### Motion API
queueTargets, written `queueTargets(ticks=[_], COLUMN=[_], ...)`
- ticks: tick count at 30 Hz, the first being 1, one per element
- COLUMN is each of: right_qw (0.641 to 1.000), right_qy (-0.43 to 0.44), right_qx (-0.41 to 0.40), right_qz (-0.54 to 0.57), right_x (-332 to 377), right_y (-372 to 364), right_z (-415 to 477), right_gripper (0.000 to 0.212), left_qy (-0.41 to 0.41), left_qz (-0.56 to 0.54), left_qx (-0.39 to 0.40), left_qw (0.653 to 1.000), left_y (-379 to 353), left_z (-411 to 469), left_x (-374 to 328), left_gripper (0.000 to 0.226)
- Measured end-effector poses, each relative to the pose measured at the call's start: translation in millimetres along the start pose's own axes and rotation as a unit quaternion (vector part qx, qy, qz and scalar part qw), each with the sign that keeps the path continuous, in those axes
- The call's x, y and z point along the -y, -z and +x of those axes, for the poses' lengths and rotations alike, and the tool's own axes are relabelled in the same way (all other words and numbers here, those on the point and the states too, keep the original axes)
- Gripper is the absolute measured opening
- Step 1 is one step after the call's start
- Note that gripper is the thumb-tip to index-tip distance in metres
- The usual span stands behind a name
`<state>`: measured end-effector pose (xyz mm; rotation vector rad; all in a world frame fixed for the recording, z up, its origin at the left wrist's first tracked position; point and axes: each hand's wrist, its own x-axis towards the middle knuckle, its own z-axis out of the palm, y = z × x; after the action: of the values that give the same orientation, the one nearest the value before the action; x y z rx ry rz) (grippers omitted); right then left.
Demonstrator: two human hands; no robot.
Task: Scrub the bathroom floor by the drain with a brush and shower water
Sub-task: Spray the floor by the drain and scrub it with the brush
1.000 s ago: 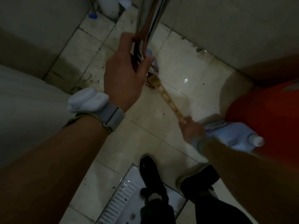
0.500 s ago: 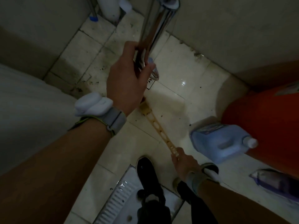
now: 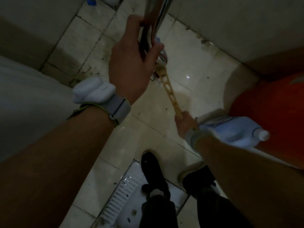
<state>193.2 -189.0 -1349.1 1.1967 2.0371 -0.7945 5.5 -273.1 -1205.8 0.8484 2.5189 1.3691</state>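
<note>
Both hands are busy at once. The left hand (image 3: 131,63) is wrapped around the chrome shower handle (image 3: 150,28), holding it high and aimed down at the floor, while the right hand (image 3: 185,123) is closed on the lower end of the yellow brush (image 3: 169,90), a long handle pierced with holes. Compared with half a second ago, the right hand has pushed forward and away from the body, so the brush head now sits right at the drain (image 3: 158,74), partly hidden under the left hand, instead of on the tile short of it. That looks like the forward half of a back-and-forth scrubbing stroke, since a second ago the brush was in nearly this same reach. The floor tiles (image 3: 185,63) around the drain shine wet, and dark specks and grime remain along the wall edge and the grout to the left, so the scrubbing appears far from finished. A pale blue jug (image 3: 233,132) lies just beside the right wrist, in front of an orange bucket (image 3: 271,116).
</note>
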Motion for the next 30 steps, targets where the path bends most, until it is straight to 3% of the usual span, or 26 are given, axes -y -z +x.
queueTargets(ticks=[3, 8, 14, 19, 22, 25, 27, 30], right_qw=[0.999, 0.996, 0.999, 0.999, 0.997, 0.998, 0.993, 0.992], right_qy=[-0.014, -0.005, -0.012, 0.020, 0.042, 0.016, 0.029, 0.044], right_qx=[0.027, 0.056, -0.032, -0.029, -0.003, 0.057, 0.093, 0.046], right_qz=[0.018, -0.065, -0.023, -0.032, -0.060, -0.020, -0.066, -0.109], right_x=[-35.6, -62.6, 3.9, 55.6, 29.2, -9.8, -29.4, -31.9], right_y=[-34.3, -32.5, 33.8, 54.5, 17.7, -10.8, -17.6, -3.4], right_z=[-47.6, -62.6, 33.3, 55.2, 21.1, -24.0, -35.7, -19.4], right_gripper=[0.038, 0.044, 0.042, 0.034, 0.032, 0.045, 0.050, 0.045], left_qy=[0.015, 0.018, -0.013, -0.025, -0.028, -0.028, -0.023, -0.022], left_qz=[0.004, 0.027, 0.044, 0.052, 0.042, 0.046, 0.048, 0.050], left_qx=[0.008, 0.015, 0.003, -0.028, -0.025, -0.023, -0.025, -0.030], left_qw=[1.000, 0.999, 0.999, 0.998, 0.998, 0.998, 0.998, 0.998], left_y=[2.9, 7.4, 2.8, -2.5, -1.2, 0.9, 1.3, 2.1], left_z=[1.7, 10.0, 20.6, 36.3, 44.7, 49.1, 50.2, 52.9], left_x=[-4.9, -9.7, -0.8, -1.0, -3.2, -1.8, -0.1, 2.1], left_gripper=[0.038, 0.036, 0.043, 0.049, 0.049, 0.050, 0.050, 0.052])
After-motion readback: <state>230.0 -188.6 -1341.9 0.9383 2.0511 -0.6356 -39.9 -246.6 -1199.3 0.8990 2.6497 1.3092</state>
